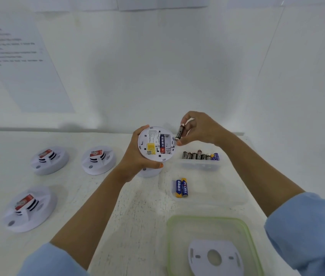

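My left hand (pixel 135 156) grips a round white smoke detector (pixel 153 143) tilted with its back toward me. Its open battery bay holds one blue and red battery (pixel 162 144), with an empty slot to the right of it. My right hand (pixel 195 128) pinches a black battery (pixel 179 133) between thumb and fingers, held nearly upright just right of the detector's rim and close to the empty slot.
A small clear tub (pixel 199 165) holds several batteries. Two blue batteries (pixel 181 187) lie in a clear tray. A green-rimmed container (pixel 171 236) holds a white mounting plate (pixel 214 255). Three smoke detectors (pixel 49 160) (pixel 98 160) (pixel 28 208) sit at the left. A wall stands behind.
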A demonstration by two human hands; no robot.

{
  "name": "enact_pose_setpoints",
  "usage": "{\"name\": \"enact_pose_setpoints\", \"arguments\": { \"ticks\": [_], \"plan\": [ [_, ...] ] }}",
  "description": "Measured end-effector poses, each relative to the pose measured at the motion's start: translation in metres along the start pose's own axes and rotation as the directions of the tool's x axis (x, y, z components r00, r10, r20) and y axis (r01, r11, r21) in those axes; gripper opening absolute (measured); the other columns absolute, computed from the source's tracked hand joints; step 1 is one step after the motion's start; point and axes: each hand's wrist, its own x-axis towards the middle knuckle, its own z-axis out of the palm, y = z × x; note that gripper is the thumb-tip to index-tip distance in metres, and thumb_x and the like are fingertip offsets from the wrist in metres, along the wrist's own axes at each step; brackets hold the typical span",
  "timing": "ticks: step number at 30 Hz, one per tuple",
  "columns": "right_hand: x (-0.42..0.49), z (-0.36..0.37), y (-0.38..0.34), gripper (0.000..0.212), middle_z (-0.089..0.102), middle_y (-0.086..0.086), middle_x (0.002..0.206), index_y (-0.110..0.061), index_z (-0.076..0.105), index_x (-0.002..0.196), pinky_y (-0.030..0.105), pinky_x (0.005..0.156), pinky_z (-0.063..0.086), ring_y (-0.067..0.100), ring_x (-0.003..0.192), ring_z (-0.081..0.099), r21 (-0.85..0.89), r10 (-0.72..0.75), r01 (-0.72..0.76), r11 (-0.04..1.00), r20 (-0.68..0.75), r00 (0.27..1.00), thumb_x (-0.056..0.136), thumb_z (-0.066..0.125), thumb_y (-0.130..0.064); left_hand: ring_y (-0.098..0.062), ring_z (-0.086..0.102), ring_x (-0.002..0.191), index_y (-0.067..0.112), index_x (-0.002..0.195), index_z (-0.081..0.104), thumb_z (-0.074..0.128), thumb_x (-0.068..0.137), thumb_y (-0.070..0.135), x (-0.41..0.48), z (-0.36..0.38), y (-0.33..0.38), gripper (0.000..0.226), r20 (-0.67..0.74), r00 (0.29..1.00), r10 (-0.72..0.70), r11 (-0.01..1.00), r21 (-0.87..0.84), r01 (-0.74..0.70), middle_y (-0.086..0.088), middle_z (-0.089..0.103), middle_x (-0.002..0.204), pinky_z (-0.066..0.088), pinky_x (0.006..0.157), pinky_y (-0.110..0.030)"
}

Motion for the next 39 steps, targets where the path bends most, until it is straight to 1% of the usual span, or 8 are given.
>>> {"name": "enact_pose_setpoints", "arguments": {
  "ticks": [4, 7, 13, 21, 27, 31, 36, 39],
  "plan": [
    [-0.008, 0.008, -0.017, 0.044, 0.062, 0.001, 0.063, -0.013, 0.051, 0.083, 0.026, 0.060, 0.049, 0.004, 0.050, 0.057, -0.172, -0.092, 0.095, 0.981, 0.020, 0.996, 0.057, 0.085, -0.002, -0.017, 0.048, 0.118, 0.028, 0.130, 0.031, 0.085, 0.037, 0.011, -0.001, 0.010, 0.006, 0.108, 0.039, 0.998, 0.044, 0.999, -0.016, -0.043, -0.001, 0.045, 0.130, 0.054, 0.079, -0.024],
    [-0.013, 0.010, -0.025, 0.034, 0.062, -0.001, 0.061, -0.010, 0.054, 0.081, 0.018, 0.057, 0.046, 0.000, 0.049, 0.056, -0.312, -0.136, 0.143, 0.939, 0.044, 0.990, 0.063, 0.081, 0.000, -0.013, 0.049, 0.116, 0.025, 0.131, 0.030, 0.085, 0.037, 0.011, -0.004, 0.015, 0.011, 0.110, 0.057, 0.997, 0.061, 0.998, -0.027, -0.060, 0.003, 0.046, 0.127, 0.053, 0.080, -0.022],
    [-0.036, 0.016, -0.039, 0.030, 0.055, -0.004, 0.086, -0.011, 0.062, 0.100, 0.025, 0.069, 0.035, 0.013, 0.077, 0.047, -0.626, -0.201, 0.154, 0.764, -0.005, 0.980, 0.074, 0.075, -0.019, -0.010, 0.049, 0.114, 0.024, 0.129, 0.031, 0.083, 0.039, 0.005, -0.014, 0.019, 0.018, 0.106, 0.020, 0.995, 0.095, 0.995, -0.043, -0.094, 0.006, 0.046, 0.124, 0.053, 0.083, -0.022],
    [-0.074, 0.030, -0.037, 0.046, 0.044, 0.005, 0.136, -0.011, 0.045, 0.136, 0.030, 0.099, 0.038, 0.021, 0.119, 0.047, -0.719, -0.145, 0.157, 0.677, 0.078, 0.986, 0.094, 0.050, -0.028, -0.007, 0.055, 0.109, 0.030, 0.126, 0.037, 0.083, 0.037, 0.012, -0.034, 0.020, 0.025, 0.101, 0.062, 0.993, 0.104, 0.984, -0.151, -0.093, 0.003, 0.050, 0.123, 0.053, 0.080, -0.026],
    [-0.093, 0.037, -0.034, 0.049, 0.027, 0.000, 0.150, -0.017, 0.030, 0.144, 0.028, 0.105, 0.033, 0.017, 0.133, 0.033, -0.518, -0.132, 0.162, 0.840, 0.094, 0.987, 0.097, 0.041, -0.027, -0.007, 0.057, 0.110, 0.029, 0.127, 0.036, 0.081, 0.039, 0.008, -0.052, 0.015, 0.034, 0.101, 0.086, 0.989, 0.119, 0.974, -0.205, -0.099, 0.007, 0.052, 0.123, 0.054, 0.080, -0.027],
    [-0.119, 0.045, -0.025, 0.047, 0.043, -0.002, 0.141, -0.020, 0.041, 0.138, 0.022, 0.096, 0.036, 0.012, 0.122, 0.046, -0.205, -0.112, 0.111, 0.972, 0.004, 0.994, 0.093, 0.053, -0.021, -0.005, 0.056, 0.110, 0.029, 0.128, 0.035, 0.083, 0.040, 0.010, -0.076, 0.017, 0.039, 0.102, 0.158, 0.980, 0.121, 0.983, -0.156, -0.096, 0.003, 0.047, 0.128, 0.054, 0.075, -0.025],
    [-0.151, 0.053, -0.015, 0.058, 0.051, -0.001, 0.133, -0.017, 0.046, 0.132, 0.023, 0.094, 0.041, 0.014, 0.114, 0.054, -0.065, -0.081, 0.084, 0.994, 0.044, 0.996, 0.079, 0.071, -0.015, -0.013, 0.051, 0.118, 0.027, 0.129, 0.034, 0.083, 0.038, 0.013, -0.113, 0.031, 0.037, 0.104, 0.163, 0.981, 0.102, 0.988, -0.129, -0.081, -0.001, 0.045, 0.132, 0.055, 0.076, -0.027],
    [-0.169, 0.053, -0.008, 0.064, 0.053, -0.002, 0.124, -0.016, 0.046, 0.129, 0.017, 0.089, 0.043, 0.014, 0.108, 0.054, -0.047, -0.061, 0.065, 0.997, 0.073, 0.995, 0.073, 0.076, -0.012, -0.003, 0.051, 0.116, 0.023, 0.132, 0.032, 0.083, 0.038, 0.014, -0.133, 0.037, 0.037, 0.107, 0.162, 0.985, 0.068, 0.994, -0.094, -0.053, 0.018, 0.048, 0.127, 0.055, 0.080, -0.028]
  ]
}}
